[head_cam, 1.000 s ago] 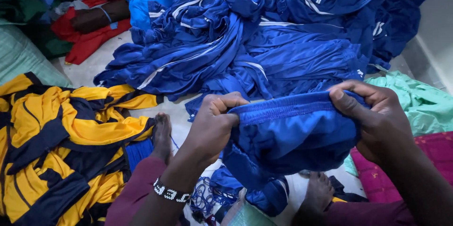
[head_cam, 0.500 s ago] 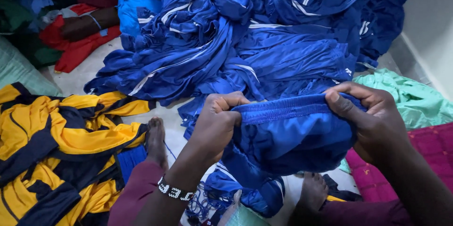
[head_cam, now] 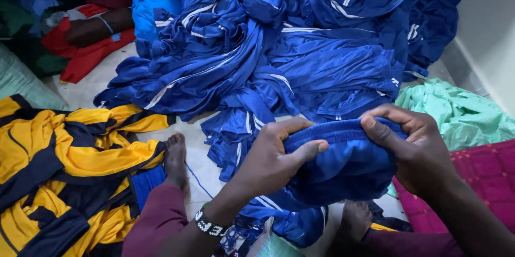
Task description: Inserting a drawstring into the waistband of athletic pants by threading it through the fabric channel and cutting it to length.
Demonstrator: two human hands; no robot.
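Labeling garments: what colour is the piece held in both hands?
Solid royal blue garment, gripped along its band by the left hand and right hand; head view.

Around me the pale floor shows only in patches between the cloth. A big heap of blue striped garments covers its far middle. Yellow and navy garments lie along the floor's left edge, with a red cloth at the far left corner and another person's arm resting on it. Mint green fabric and a magenta cloth lie by the right edge, under a light wall. The light is soft and even
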